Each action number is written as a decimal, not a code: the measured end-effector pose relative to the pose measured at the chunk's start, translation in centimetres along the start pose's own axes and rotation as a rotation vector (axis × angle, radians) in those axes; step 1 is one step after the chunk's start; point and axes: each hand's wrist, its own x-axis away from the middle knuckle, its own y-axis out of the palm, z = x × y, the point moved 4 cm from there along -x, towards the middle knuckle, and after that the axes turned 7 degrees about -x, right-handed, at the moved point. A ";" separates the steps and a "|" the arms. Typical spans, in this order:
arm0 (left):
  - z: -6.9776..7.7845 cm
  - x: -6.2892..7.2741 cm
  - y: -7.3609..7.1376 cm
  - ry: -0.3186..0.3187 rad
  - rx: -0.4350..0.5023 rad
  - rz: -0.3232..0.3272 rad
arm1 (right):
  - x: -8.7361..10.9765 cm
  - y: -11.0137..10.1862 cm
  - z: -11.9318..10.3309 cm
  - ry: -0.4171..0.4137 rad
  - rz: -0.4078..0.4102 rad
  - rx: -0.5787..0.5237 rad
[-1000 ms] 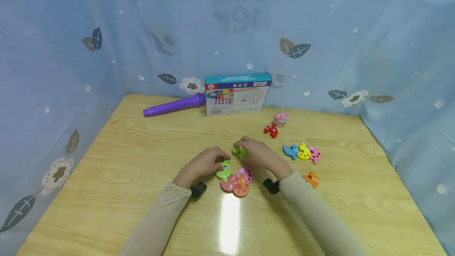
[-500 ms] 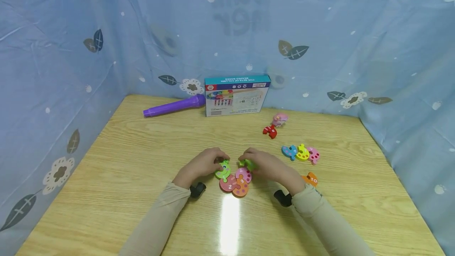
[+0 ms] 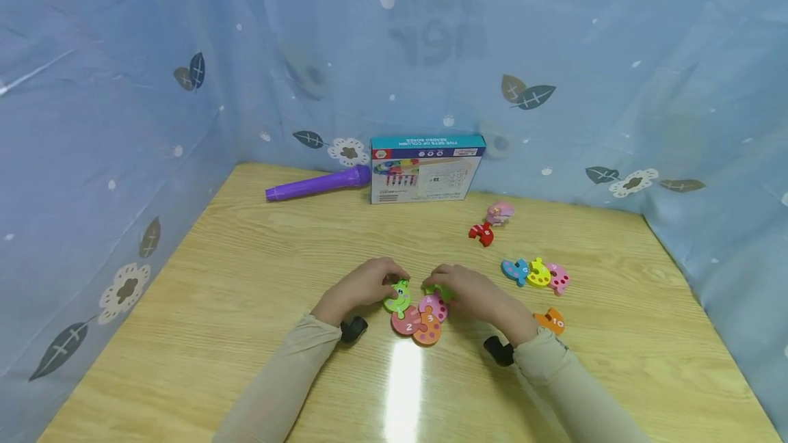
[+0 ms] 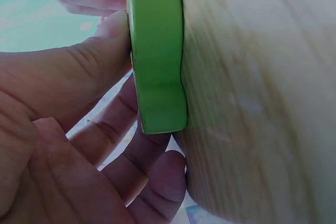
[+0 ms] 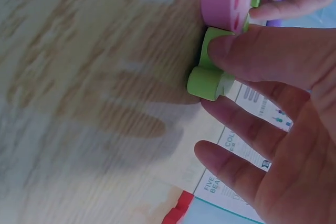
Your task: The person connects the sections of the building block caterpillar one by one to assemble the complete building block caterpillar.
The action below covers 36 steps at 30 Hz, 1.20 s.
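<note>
In the head view a curved chain of puzzle pieces lies on the table: a green smiling caterpillar-head piece (image 3: 397, 298), a dusky red piece marked 2 (image 3: 406, 322), an orange piece marked 3 (image 3: 427, 331) and a pink spotted piece (image 3: 434, 308). My left hand (image 3: 364, 286) grips the green head piece, thumb on its face and fingers round its far edge. Between thumb and finger, my right hand (image 3: 477, 294) pinches another green puzzle piece (image 5: 205, 83), right up against the pink one. Its printed face is mostly hidden by that hand.
Beyond the hands stand a printed box (image 3: 425, 173) and a purple microphone-shaped stick (image 3: 317, 184). Loose pieces lie to the right: red (image 3: 481, 234), pink (image 3: 500, 212), a blue, yellow and pink row (image 3: 538, 273), and orange marked 10 (image 3: 550, 321). Patterned blue cloth (image 3: 345, 39) encloses the table.
My right hand has come toward me with its green piece, from beyond the chain to beside the pink piece. The left hand stays on the head piece. The head view has shifted slightly.
</note>
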 end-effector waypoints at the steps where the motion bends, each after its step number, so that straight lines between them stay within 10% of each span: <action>1: 0.1 -0.1 0.1 -0.001 -0.004 -0.004 | 0.2 0.0 0.1 0.001 0.005 0.000; 14: 0.0 0.0 0.2 -0.033 -0.001 -0.011 | 0.8 -0.6 0.1 0.023 0.031 -0.012; 26: 0.1 0.0 -0.1 -0.071 0.040 -0.007 | 4.0 -3.4 3.9 0.180 0.254 -0.125; 36: 0.3 -0.2 0.1 -0.084 0.028 -0.009 | 7.4 -4.5 8.4 0.541 0.345 0.050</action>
